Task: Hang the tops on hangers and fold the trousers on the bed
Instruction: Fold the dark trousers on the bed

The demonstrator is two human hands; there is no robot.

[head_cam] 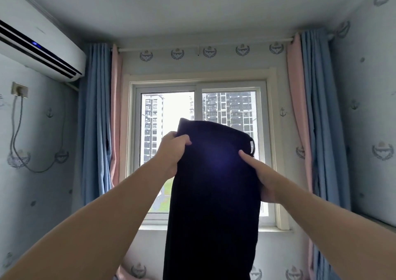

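Folding looks barely begun: at frame centre, before the window [171, 108], the left hand [174, 148] and right hand [261, 176] each pinch the top edge of a dark garment [214, 204], probably trousers, hanging full-length and unfolded.

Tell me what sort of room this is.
Probably a bedroom in a city flat: a wall-mounted air conditioner, blue and pink curtains beside a sliding window, and anchor-patterned wallpaper. Tower blocks stand outside.
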